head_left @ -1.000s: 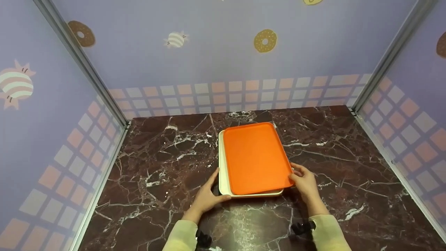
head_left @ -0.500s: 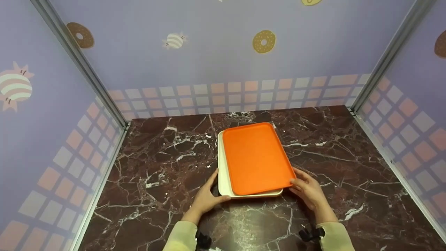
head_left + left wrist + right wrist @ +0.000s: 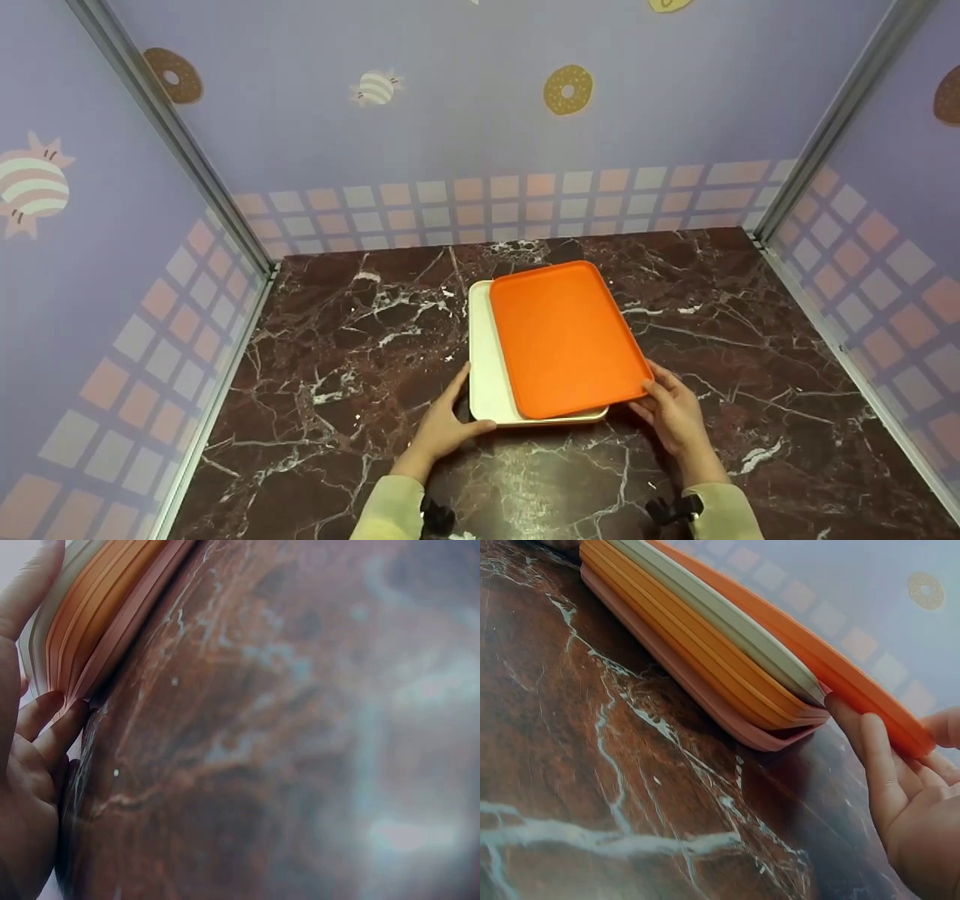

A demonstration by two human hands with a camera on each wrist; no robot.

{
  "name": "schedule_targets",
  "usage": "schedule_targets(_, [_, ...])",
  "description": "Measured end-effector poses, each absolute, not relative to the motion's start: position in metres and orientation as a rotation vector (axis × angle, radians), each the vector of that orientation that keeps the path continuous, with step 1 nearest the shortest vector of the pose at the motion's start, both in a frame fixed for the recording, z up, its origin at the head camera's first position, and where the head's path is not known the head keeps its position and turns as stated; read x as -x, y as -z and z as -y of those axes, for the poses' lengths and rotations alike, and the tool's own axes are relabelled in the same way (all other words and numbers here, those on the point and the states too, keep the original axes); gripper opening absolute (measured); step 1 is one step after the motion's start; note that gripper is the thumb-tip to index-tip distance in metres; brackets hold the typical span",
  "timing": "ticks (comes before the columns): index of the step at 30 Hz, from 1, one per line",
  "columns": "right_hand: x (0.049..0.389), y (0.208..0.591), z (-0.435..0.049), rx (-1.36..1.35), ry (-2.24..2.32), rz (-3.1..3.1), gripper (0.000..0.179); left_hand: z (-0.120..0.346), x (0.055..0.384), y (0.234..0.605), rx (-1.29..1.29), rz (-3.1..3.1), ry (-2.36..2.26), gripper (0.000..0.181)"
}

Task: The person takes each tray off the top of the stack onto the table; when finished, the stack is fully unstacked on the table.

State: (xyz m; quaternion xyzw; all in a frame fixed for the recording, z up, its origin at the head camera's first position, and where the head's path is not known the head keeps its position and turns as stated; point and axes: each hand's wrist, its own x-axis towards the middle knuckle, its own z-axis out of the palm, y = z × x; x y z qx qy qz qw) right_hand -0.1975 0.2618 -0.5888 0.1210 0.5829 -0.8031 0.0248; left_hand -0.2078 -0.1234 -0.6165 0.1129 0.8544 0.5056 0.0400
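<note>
A rectangular orange tray (image 3: pixel 574 341) lies askew over a cream tray (image 3: pixel 489 367), shifted to the right with its near right corner past the stack. My right hand (image 3: pixel 675 420) pinches that corner, thumb on the rim and fingers below, as the right wrist view also shows. Under the cream tray are orange-yellow trays (image 3: pixel 697 645) and a pink tray (image 3: pixel 739 736) at the bottom. A narrow gap shows between the orange tray and the stack near my right fingers. My left hand (image 3: pixel 442 427) rests against the stack's near left corner, thumb along the near edge, index finger on the left side.
The stack stands on a dark red marbled tabletop (image 3: pixel 360 420). A lilac back wall (image 3: pixel 480 127) with printed donuts and squares rises behind it. Similar panels with metal framing stand on the left (image 3: pixel 75 285) and right (image 3: pixel 900 300).
The orange tray has slid to the right across the cream tray, and more of the cream surface shows on the left. My right hand has moved right with it; my left has stayed put.
</note>
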Motion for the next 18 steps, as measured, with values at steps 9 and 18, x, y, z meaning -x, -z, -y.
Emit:
schedule_targets(9, [0.189,0.592,-0.276,-0.148,2.674,-1.673,0.035,0.123,0.208,0.616,-0.349,-2.623,-1.555,0.114])
schedule_targets(18, [0.189,0.588,-0.302,-0.008,2.814,-1.483,0.032,0.122,0.208,0.616,-0.334,-2.632,-1.536,0.116])
